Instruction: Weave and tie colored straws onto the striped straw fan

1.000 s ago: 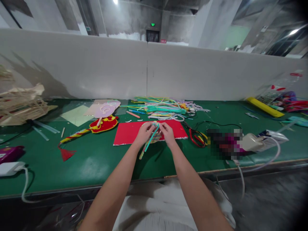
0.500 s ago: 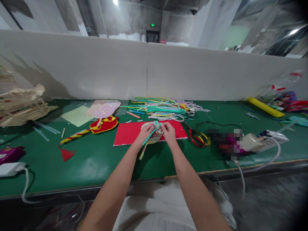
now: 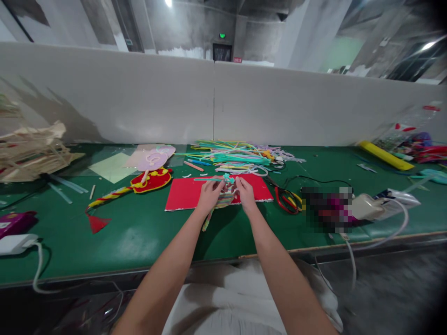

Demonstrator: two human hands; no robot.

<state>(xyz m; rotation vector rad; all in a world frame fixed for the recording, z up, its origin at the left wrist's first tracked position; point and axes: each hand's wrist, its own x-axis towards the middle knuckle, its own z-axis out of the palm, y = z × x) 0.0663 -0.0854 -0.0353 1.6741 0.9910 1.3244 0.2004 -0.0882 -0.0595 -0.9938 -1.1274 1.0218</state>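
Above the red board (image 3: pixel 183 195), a turquoise pipe cleaner (image 3: pixel 229 178) is bent into small flower-like loops, its straight end pointing left. My left hand (image 3: pixel 210 194) pinches it near the loops. On the other side, my right hand (image 3: pixel 245 191) has its fingertips closed at the right edge of the loops. Beneath both hands lies a striped, multicoloured fan-shaped piece (image 3: pixel 223 201), partly hidden by them; its wrapped handle (image 3: pixel 206 223) sticks out toward me.
Behind the board lies a pile of coloured pipe cleaners (image 3: pixel 233 156). Red-handled pliers (image 3: pixel 284 202) are to the right. A red and yellow fan with a tassel (image 3: pixel 152 181) lies to the left, near a lilac fan-shaped piece (image 3: pixel 153 160). A white partition (image 3: pixel 139 97) stands behind.
The turquoise pipe cleaner's straight end has swung from pointing down toward me to lying nearly level at the left. Its loops now show more clearly between my fingers.
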